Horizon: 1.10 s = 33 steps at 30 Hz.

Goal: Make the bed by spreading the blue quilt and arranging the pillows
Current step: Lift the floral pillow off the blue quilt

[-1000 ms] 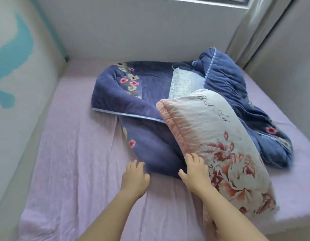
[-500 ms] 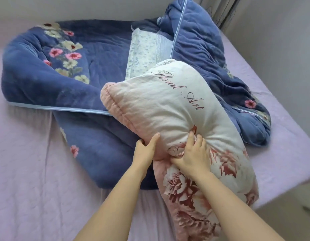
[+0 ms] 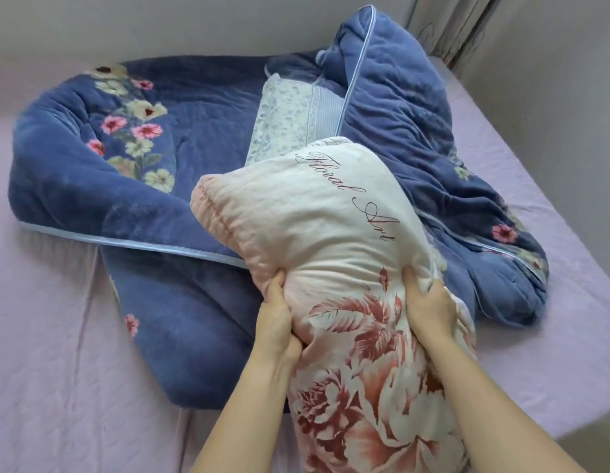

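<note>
one pillow point(image 3: 331, 233), seemingly gripped: left hand point(image 3: 274, 322), right hand point(image 3: 428, 308)

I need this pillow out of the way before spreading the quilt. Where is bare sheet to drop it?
The widest bare sheet is near-left, between the blue quilt and your left hand. A narrower strip runs right of the quilt, toward the wall. The middle is crowded: bunched quilt, a pale blue pillow inside it, the floral pillow on top.
</note>
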Each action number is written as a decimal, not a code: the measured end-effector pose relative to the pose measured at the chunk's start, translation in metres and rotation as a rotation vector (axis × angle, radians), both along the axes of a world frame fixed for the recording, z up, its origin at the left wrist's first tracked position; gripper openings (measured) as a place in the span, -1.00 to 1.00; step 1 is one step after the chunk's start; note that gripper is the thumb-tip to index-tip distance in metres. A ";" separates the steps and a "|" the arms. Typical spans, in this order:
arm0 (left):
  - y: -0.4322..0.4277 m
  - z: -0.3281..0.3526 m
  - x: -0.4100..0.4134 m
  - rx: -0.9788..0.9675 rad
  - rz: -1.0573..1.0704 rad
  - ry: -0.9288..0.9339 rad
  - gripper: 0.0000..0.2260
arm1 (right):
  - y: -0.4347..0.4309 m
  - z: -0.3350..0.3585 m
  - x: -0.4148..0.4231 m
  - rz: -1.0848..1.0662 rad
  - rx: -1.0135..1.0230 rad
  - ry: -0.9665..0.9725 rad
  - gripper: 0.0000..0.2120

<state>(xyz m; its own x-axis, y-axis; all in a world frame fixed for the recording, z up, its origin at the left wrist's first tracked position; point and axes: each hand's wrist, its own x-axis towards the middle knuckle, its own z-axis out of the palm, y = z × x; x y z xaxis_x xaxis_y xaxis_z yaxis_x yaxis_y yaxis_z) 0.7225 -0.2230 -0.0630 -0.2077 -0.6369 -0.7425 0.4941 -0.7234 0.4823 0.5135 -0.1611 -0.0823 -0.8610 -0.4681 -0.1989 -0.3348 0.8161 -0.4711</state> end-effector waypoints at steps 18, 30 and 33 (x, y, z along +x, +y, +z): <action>-0.177 0.023 0.032 -0.311 -0.492 -0.612 -0.10 | -0.225 0.053 0.039 0.870 0.106 0.073 -0.33; -0.119 -0.081 0.022 -1.099 -1.688 -1.636 -0.47 | -0.086 -0.068 0.007 0.899 0.076 0.149 -0.26; -0.111 -0.076 0.020 -1.122 -1.848 -1.651 -0.74 | -0.060 -0.074 0.019 1.066 0.259 0.239 -0.10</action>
<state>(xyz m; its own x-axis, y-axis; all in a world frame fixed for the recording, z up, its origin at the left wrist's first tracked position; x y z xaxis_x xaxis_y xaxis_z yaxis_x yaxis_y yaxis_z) 0.7429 -0.3336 -0.1390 -0.5735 -0.6197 -0.5358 -0.6986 0.7115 -0.0751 0.5325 -0.2210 -0.1560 -0.0744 -0.9569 -0.2808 -0.9796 0.1228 -0.1592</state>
